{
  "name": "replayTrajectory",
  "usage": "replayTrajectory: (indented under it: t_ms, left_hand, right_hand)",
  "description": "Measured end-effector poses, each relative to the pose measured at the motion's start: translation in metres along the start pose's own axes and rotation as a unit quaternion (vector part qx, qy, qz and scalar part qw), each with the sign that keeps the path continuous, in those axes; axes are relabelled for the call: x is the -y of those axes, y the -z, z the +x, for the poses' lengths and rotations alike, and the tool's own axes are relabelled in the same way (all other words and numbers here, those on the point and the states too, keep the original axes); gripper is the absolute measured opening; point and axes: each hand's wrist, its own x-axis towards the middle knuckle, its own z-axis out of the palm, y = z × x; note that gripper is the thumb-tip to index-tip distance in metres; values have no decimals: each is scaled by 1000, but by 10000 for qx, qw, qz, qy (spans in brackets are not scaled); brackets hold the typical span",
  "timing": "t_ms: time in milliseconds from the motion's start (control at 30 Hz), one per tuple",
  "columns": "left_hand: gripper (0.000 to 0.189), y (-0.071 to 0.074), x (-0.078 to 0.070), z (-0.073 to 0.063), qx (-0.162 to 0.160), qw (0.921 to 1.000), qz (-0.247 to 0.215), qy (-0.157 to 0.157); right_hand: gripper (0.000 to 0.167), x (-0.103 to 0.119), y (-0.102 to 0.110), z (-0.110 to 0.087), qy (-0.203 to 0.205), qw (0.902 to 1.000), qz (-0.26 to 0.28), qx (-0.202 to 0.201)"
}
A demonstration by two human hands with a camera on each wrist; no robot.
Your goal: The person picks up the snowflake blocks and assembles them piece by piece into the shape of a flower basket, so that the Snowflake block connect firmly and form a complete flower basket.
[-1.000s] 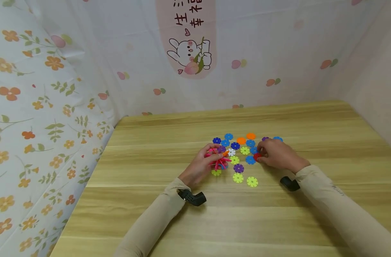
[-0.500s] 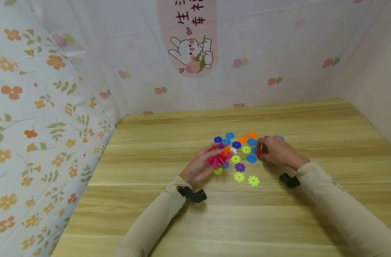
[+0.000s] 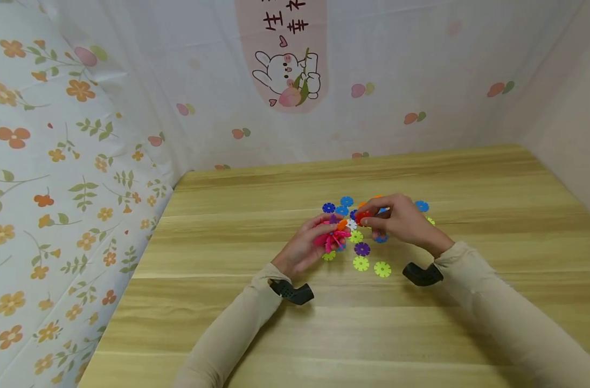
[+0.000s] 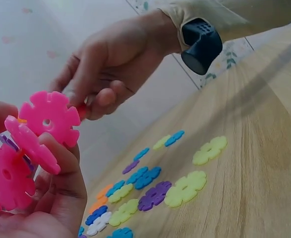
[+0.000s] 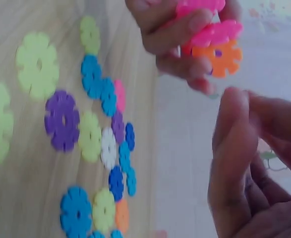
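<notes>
My left hand grips a joined cluster of pink notched plastic snowflake discs, with an orange disc and a purple one fixed among them. Close on its right, my right hand pinches a red snowflake disc between thumb and fingertips. The red disc is raised above the table, apart from the cluster in the head view. In the left wrist view only a sliver of red shows behind a pink disc. The right wrist view has the red disc hidden behind my thumb.
Loose discs lie flat under and around the hands: yellow-green, purple, white, dark blue and light blue. The wooden table meets a patterned cloth at its back and left.
My right hand has lifted the red disc from the right of the pile and brought it left towards the cluster. My left hand has turned the cluster while staying nearly in place.
</notes>
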Motion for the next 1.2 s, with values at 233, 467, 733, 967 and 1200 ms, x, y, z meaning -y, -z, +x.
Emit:
replayTrajectory:
  t_ms: [233,467,733,967,1200]
  left_hand:
    - [39,-1,1,-1,65,9999,130,-74]
    - [35,-2,2,-1,110,9998,170,-87]
    - [27,-4,3,0,137,9997,133,-119]
    - [26,-5,6,3,54,9995,239,-196]
    - [24,-7,6,4,83,9991,290,-284]
  right_hand:
    - [20,4,-12,3,285,9986,49,-444]
    - [17,12,-18,4,524,9953,-515,-631]
    - [13,17,-24,3,815,9876,-1039,-844]
    - [11,18,-29,2,700,9871,-1025,-1012]
    - [12,16,-34,2,658,9881,-853,-1097]
